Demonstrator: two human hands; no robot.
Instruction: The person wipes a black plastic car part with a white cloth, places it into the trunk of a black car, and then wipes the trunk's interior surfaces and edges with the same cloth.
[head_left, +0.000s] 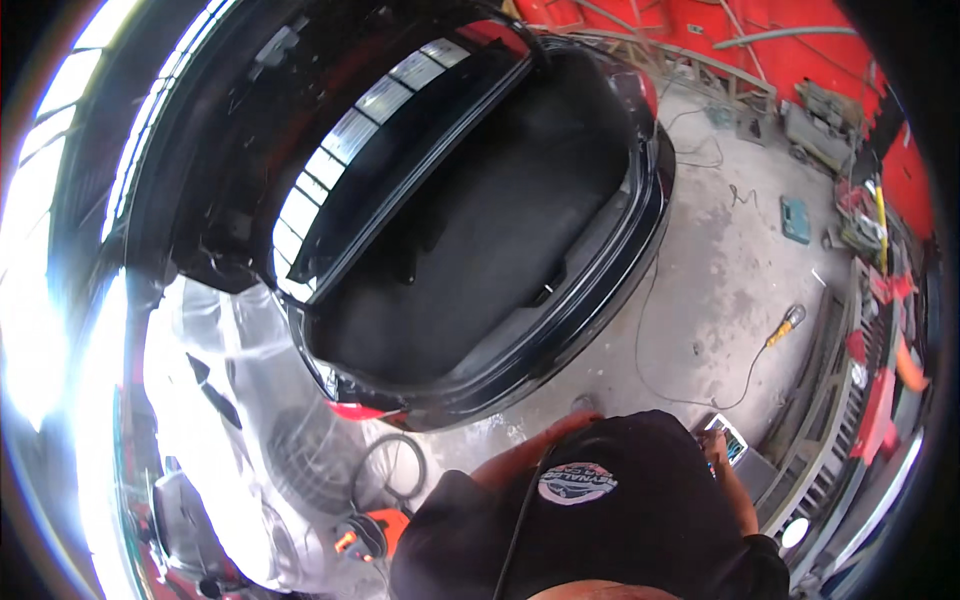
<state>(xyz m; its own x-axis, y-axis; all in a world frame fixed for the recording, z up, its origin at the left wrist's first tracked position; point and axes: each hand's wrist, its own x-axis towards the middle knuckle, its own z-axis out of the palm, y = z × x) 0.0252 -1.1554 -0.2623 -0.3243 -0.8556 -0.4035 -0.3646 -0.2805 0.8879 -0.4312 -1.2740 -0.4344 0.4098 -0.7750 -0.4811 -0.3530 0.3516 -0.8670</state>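
My right hand (716, 448) is low at the right of my body, over the edge of a white-framed device with a lit screen (735, 436). Whether the fingers grip it or only touch it cannot be made out. Of my left arm only the forearm (525, 448) shows, and the hand is hidden behind my dark shirt (637, 517), which bears a printed logo. Before me stands a black car with its tailgate (217, 150) raised. Its boot floor, a dark lining (495, 240), lies exposed behind the rear bumper (555, 360).
A yellow-handled work lamp (784, 328) lies on the concrete floor (705, 247), its cable trailing along the bumper. Further off is a teal case (795, 219). A metal frame (821, 450) runs along the right. Plastic sheeting (225, 360) and an orange machine (386, 529) are at left.
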